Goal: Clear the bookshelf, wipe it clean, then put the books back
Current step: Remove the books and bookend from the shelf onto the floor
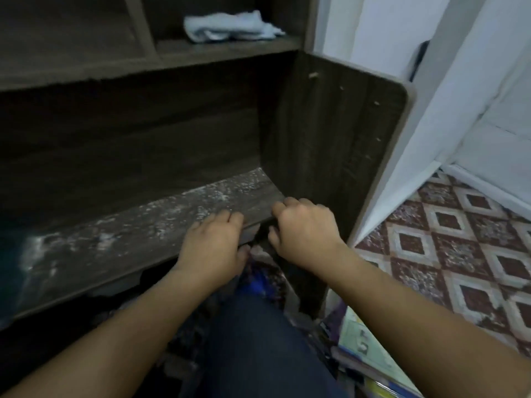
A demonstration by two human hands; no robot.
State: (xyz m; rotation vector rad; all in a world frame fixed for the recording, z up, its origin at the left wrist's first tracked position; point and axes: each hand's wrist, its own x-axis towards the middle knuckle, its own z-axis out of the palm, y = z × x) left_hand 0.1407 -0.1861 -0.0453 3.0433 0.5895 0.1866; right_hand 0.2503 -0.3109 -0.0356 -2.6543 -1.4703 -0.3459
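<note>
The dark wooden bookshelf [330, 124] stands bare in front of me. Its lower shelf board [129, 242] is streaked with white dust. My left hand [212, 242] grips the board's front edge, fingers on top and thumb underneath. My right hand [304, 228] grips the same edge at its right end, beside the side panel, fingers curled over the top. A crumpled light blue cloth [230, 25] lies on the upper shelf. Several books [370, 351] lie stacked on the floor at the lower right.
My knee in dark blue trousers [258, 340] is between my arms, close to the shelf. A white wall and door frame [431, 110] stand right of the bookshelf. Patterned red and white floor tiles [459, 239] spread to the right.
</note>
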